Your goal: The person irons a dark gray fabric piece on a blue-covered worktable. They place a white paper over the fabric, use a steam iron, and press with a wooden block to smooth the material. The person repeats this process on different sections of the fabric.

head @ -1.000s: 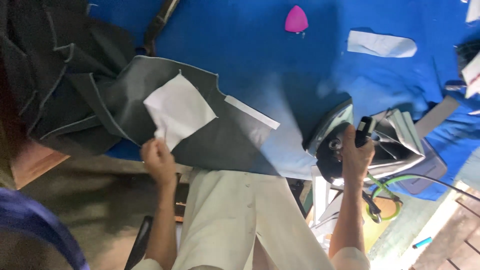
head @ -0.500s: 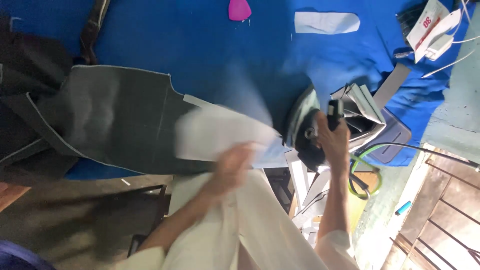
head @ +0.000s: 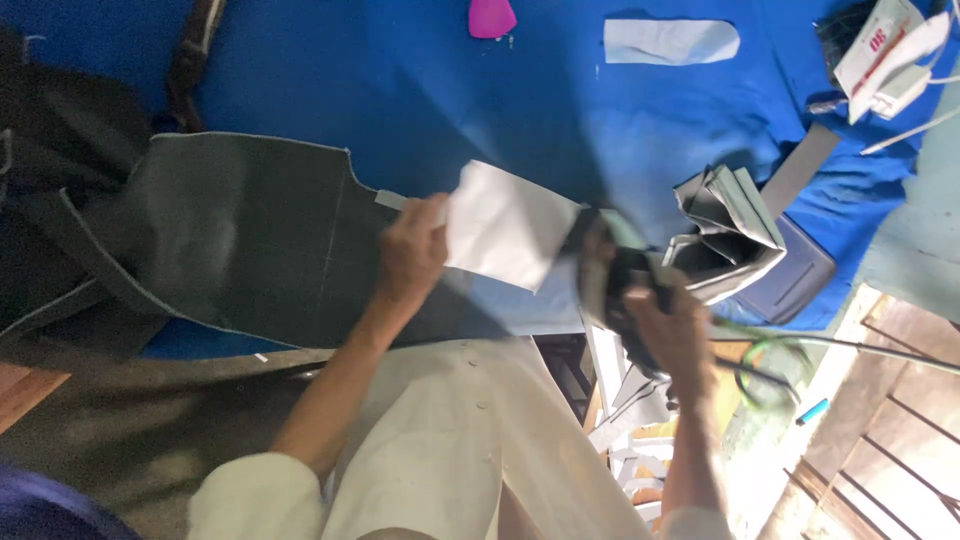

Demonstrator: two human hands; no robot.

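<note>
Head view: blue cloth table, wood slats at 4 o'clock; left hand pinching white fabric piece over dark grey panel, right hand clamped on blurred iron, hands apart; pink chalk at 12, folded grey stack at 3.

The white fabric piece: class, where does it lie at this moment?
In the head view, the white piece lies mid-table on the blue cloth, pinched by the left hand, between the grey fabric and the iron.
</note>
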